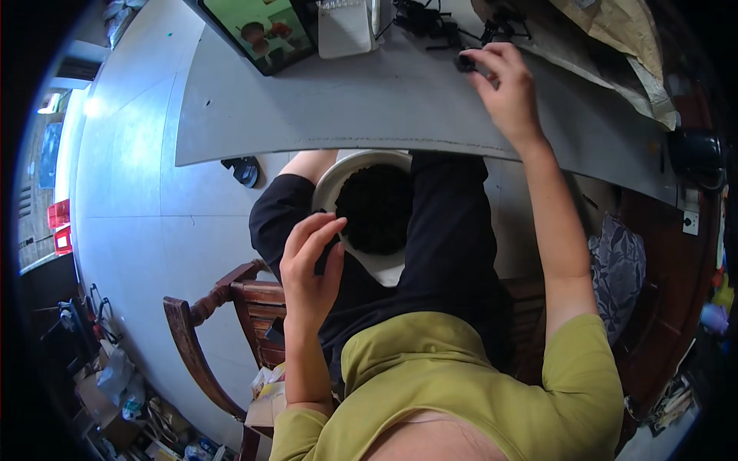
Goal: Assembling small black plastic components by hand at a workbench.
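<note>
My right hand (507, 92) reaches over the far right part of the grey table (323, 107). Its thumb and fingertips pinch a small black piece (465, 63), whose exact kind I cannot make out. Beyond it lie thin black frame-like parts (427, 21) in a tangled group. My left hand (309, 265) hovers above my lap by the left rim of a white basin (327, 184), fingers bent and thumb apart, with nothing plainly held. Many small black pieces (375, 209) fill the basin, which sits between my legs; single shapes in it are too dark to tell.
A lit tablet (261, 31) and a white tray-like box (346, 31) stand at the table's far left. Brown paper (615, 46) lies at the far right, near a dark mug (696, 157). A wooden chair (207, 307) is at my left; a black sandal (244, 170) lies on the floor.
</note>
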Tool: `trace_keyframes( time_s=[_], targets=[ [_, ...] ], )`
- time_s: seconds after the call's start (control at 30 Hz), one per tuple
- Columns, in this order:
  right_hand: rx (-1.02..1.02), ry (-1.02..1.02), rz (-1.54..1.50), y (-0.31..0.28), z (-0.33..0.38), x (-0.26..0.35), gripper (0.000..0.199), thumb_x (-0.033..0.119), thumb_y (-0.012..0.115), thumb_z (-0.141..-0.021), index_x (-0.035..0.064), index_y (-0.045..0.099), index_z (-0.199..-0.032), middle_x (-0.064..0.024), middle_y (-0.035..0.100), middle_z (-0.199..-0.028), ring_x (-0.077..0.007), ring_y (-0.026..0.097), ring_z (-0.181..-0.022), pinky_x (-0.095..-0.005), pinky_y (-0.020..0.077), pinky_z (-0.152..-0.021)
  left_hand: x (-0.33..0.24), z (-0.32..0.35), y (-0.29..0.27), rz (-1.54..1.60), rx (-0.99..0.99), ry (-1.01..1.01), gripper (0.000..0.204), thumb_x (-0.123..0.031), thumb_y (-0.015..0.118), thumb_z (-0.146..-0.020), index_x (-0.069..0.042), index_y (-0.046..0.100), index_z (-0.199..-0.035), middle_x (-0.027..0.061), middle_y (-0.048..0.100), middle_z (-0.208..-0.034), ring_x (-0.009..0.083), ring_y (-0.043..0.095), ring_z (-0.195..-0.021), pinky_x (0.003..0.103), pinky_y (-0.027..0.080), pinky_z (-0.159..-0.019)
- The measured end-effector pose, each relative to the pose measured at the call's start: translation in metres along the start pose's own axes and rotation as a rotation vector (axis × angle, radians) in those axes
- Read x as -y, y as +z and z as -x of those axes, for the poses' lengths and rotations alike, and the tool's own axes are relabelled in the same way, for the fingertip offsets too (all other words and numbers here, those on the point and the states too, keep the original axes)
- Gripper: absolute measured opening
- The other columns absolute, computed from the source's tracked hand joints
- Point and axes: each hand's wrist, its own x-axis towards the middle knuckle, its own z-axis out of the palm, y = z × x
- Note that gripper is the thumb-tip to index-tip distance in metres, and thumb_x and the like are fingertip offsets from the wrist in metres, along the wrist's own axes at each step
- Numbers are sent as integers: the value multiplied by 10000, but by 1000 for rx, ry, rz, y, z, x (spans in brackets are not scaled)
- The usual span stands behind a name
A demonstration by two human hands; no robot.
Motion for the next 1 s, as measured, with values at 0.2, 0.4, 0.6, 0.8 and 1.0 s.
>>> trace_keyframes(
  time_s=[0.2, 0.4, 0.6, 0.8, 1.0],
  targets=[
    [109, 136, -601, -26, 4, 31, 223, 149, 631, -842, 32, 602, -1029, -38, 615, -890, -100, 584, -841, -213, 442, -699, -7, -2, 7, 198, 1, -86, 350, 69, 564, -772, -18, 593, -1109, 84, 585, -870, 165, 580, -771, 244, 460, -710],
    [937, 598, -1571, -15, 72, 126, 527, 234, 597, -858, 4, 322, -1244, -87, 572, -898, -138, 586, -762, -245, 456, -711, -29, -15, 12, 867, 140, -91, 311, 37, 572, -833, 67, 504, -1134, 72, 577, -821, 106, 574, -685, 207, 449, -612],
    [681, 642, -1964, 2, 103, 136, 456, 328, 645, -844, 64, 389, -1114, -65, 570, -899, -120, 567, -789, -242, 431, -731, -30, -8, 8, 1038, -4, -135, 204, 67, 578, -822, 87, 526, -1018, 131, 612, -831, 156, 616, -681, 240, 487, -609],
    [829, 786, -1665, -11, 90, 139, 222, 141, 642, -849, 59, 466, -957, -17, 540, -862, -89, 550, -806, -220, 432, -728, -36, -15, 3, 465, -52, 5, 192, 89, 680, -673, 45, 608, -845, 93, 613, -754, 148, 574, -607, 237, 444, -545],
    [557, 770, -1601, -1, 113, 135, 68, 18, 597, -839, 47, 550, -880, -5, 549, -869, -73, 526, -854, -219, 421, -774, -37, -15, 4, 198, 17, 195, 189, 16, 710, -643, -2, 582, -781, 100, 523, -631, 250, 530, -515, 312, 411, -457]
  ],
)
